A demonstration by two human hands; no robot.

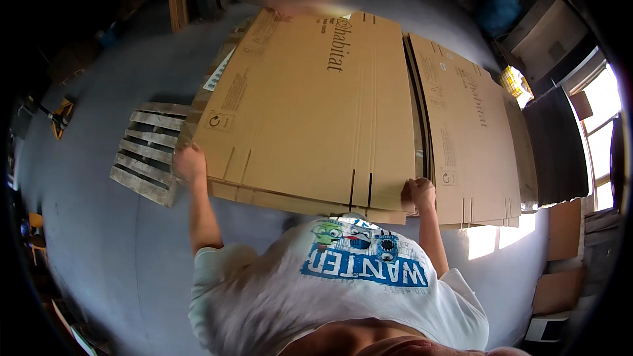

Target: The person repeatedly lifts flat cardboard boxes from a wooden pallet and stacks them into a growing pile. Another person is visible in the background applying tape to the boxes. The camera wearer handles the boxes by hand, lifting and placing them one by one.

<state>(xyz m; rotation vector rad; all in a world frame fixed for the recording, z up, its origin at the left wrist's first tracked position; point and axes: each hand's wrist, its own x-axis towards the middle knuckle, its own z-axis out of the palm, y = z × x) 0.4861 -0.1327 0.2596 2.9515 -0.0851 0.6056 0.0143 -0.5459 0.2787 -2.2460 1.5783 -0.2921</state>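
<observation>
A large flat brown cardboard sheet (310,105) lies on top of a stack of similar sheets in front of me. My left hand (189,162) grips its near left corner. My right hand (420,192) grips its near right corner, beside two cut slots in the edge. At the far end, another person's hands or arms, blurred, are at the sheet's far edge.
A second stack of flat cardboard sheets (471,132) lies to the right. A wooden pallet (146,151) sits on the grey floor to the left. Dark panels (557,145) and windows are at the far right; more cardboard pieces (560,264) lean at the lower right.
</observation>
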